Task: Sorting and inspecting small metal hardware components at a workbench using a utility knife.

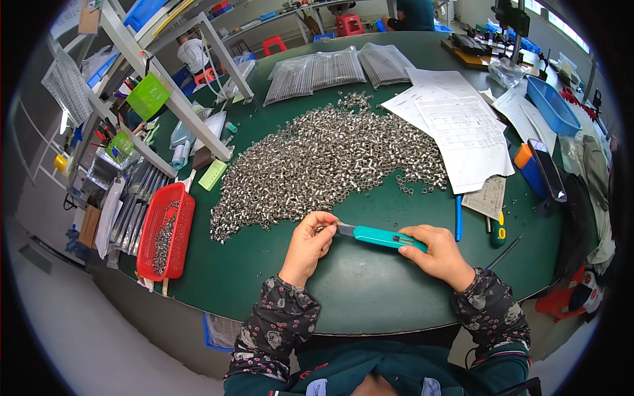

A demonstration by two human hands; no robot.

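My right hand [439, 256] is wrapped round a teal utility knife [378, 235], its blade out and pointing left. The thumb lies along the knife's handle near the slider. My left hand [308, 245] pinches a small metal ring [336, 224], mostly hidden by the fingertips. The blade's tip is at this ring; whether it touches the metal is too small to tell. Just beyond both hands spreads a wide heap of short shiny metal rings [330, 155] on the green tabletop [376, 290].
A red plastic basket [184, 241] of metal parts stands at the left edge, beside a shelf post [191, 119]. Bagged rods [330, 69] lie at the back. Papers [465, 132], a phone [547, 170], a blue tray [551, 109] and a blue pen-like tool [458, 218] occupy the right.
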